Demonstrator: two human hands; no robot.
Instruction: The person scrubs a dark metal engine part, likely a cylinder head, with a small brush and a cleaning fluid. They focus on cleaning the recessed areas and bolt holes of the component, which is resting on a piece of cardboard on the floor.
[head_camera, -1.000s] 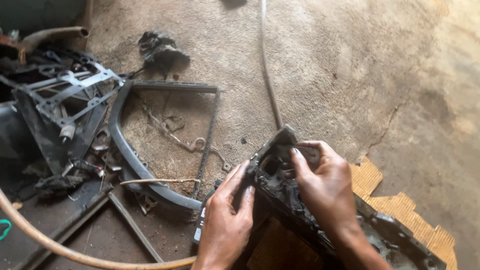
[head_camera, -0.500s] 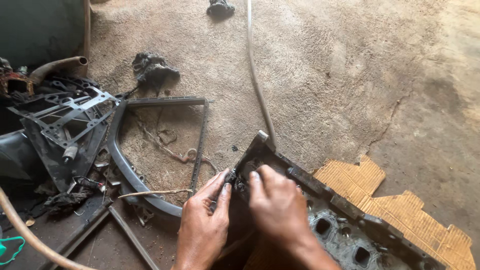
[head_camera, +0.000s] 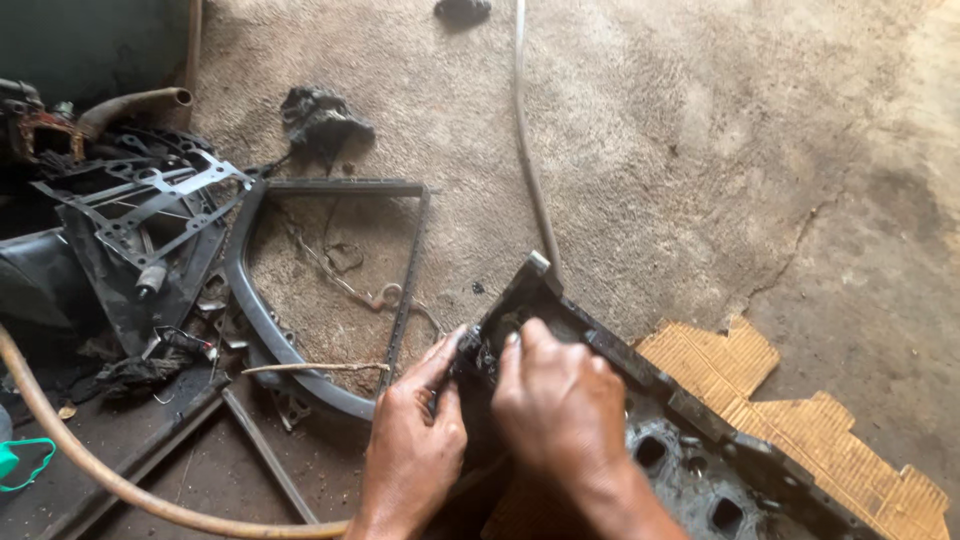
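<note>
A long, black, greasy metal engine part (head_camera: 680, 440) with several round holes lies tilted on torn cardboard (head_camera: 800, 420) on the ground. My right hand (head_camera: 560, 410) rests over its upper end, fingers pressed against the dirty face. My left hand (head_camera: 415, 440) is just to the left, its thumb and fingertips pinching at the same end of the part beside the right fingers. Whether a small item sits between the fingers is hidden.
A grey curved metal frame (head_camera: 300, 330) lies left of my hands. Dark gaskets and scrap parts (head_camera: 130, 230) pile at the far left. A tan hose (head_camera: 100, 470) curves along the lower left. A thin hose (head_camera: 530, 170) runs up the dusty floor. A black rag (head_camera: 320, 115) lies above.
The view shifted and the engine part now lies lower and flatter. My hands have moved from gripping its sides to working close together at its upper end.
</note>
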